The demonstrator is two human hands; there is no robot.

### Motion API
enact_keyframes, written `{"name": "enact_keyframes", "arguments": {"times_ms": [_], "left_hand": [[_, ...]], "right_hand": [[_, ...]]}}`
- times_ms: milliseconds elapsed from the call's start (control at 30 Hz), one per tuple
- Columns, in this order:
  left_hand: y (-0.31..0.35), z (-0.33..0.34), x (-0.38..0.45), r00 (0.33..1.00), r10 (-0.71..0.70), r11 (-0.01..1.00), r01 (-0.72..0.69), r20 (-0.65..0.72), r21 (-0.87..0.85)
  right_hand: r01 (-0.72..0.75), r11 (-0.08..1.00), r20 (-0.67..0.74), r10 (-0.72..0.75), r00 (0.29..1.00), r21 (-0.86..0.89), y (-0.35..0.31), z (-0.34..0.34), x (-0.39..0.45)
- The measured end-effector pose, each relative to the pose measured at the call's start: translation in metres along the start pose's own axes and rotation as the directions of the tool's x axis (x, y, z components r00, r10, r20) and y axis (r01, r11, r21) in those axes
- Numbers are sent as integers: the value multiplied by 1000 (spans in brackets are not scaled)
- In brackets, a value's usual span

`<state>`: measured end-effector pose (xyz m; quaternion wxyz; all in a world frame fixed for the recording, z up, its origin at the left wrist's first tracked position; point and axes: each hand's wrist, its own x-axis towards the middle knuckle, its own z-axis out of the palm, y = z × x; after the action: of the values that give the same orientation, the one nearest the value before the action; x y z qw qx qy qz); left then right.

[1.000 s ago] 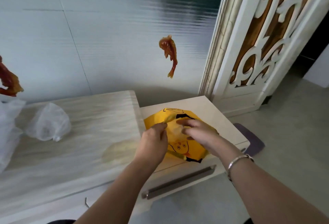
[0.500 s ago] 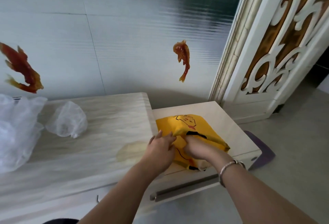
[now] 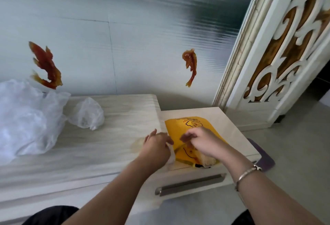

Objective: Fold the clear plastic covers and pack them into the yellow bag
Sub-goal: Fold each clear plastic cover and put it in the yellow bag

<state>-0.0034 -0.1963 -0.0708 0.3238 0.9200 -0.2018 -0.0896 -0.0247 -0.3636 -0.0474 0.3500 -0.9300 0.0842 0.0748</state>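
The yellow bag (image 3: pixel 189 126) lies on the white cabinet top (image 3: pixel 232 128) in the head view. My left hand (image 3: pixel 157 147) sits at the bag's left edge and grips a strip of clear plastic cover (image 3: pixel 170 156) that hangs below its thumb. Over the bag's middle, my right hand (image 3: pixel 201 140) has its fingers curled and pinches the yellow film. More clear plastic (image 3: pixel 207 160) bulges from the bag's near end under my right wrist. The picture is blurred at the fingertips.
A big heap of clear covers (image 3: pixel 26 117) and a smaller crumpled one (image 3: pixel 87 114) lie on the long pale table (image 3: pixel 89 146) to the left. The cabinet has a drawer handle (image 3: pixel 191 185). An ornate door panel (image 3: pixel 285 49) stands right; a purple mat (image 3: pixel 264 155) lies below.
My right hand has come back out of the bag and now sits on top of it. My left hand shifted slightly left with a plastic strip. The camera tilted left.
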Motion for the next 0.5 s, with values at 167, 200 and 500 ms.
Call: {"name": "enact_keyframes", "arguments": {"times_ms": [167,200,500], "left_hand": [[-37,-48,-11,967,-171,984,158,-191,-81],[-43,-56,-13,955,-207,977,189,-212,-101],[-120,-133,-51,817,-438,899,398,-375,-182]], "right_hand": [[114,983,-53,-108,993,140,-52,33,27],[136,980,-52,-129,990,143,-60,39,31],[375,908,99,-397,912,184,-158,128,71]]}}
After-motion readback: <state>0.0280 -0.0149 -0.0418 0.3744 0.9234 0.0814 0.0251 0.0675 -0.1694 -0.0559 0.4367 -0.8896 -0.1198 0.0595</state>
